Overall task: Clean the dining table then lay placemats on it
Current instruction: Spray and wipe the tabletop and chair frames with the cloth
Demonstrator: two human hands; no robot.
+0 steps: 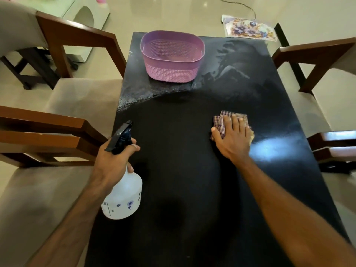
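The black dining table (pixel 183 170) runs away from me, with spray droplets and smear marks on its far half. My left hand (pixel 113 160) grips a clear spray bottle (pixel 123 197) with a dark trigger head, held over the table's left edge. My right hand (pixel 233 137) lies flat, fingers spread, pressing a checked purple cloth (pixel 221 122) onto the tabletop right of centre. Floral placemats (pixel 248 27) lie at the table's far right corner.
A purple plastic basket (pixel 171 56) stands at the far end of the table. Wooden chairs with beige seats flank both sides: two on the left (pixel 63 97), two on the right (pixel 312 60). A cable runs across the tiled floor beyond.
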